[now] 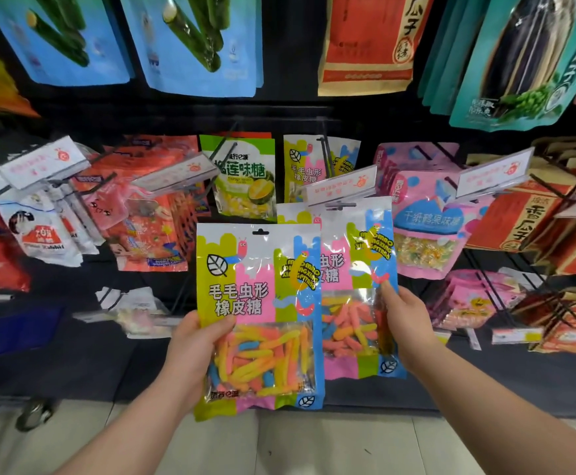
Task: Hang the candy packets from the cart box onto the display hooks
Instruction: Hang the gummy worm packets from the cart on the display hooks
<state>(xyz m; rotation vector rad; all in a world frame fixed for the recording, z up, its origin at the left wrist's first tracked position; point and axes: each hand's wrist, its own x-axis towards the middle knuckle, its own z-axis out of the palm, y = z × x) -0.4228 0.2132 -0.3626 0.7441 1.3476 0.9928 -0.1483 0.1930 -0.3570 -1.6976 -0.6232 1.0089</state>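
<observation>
My left hand (194, 351) grips a colourful gummy-worm candy packet (259, 303) by its left edge, thumb on the front, holding it upright in front of the rack. My right hand (404, 323) pinches the right edge of a second identical packet (358, 269), which hangs from the display hook (339, 204) under a price tag (341, 185). More of the same packets (305, 166) hang further back on that hook. The cart box is out of view.
Neighbouring hooks carry durian candy (243, 180), pink candy bags (427, 228), orange packets (149, 214) and white-rabbit packets (43, 228). Large snack bags hang above. Black hook rods stick out toward me. A cart wheel (34, 413) stands on the tiled floor at lower left.
</observation>
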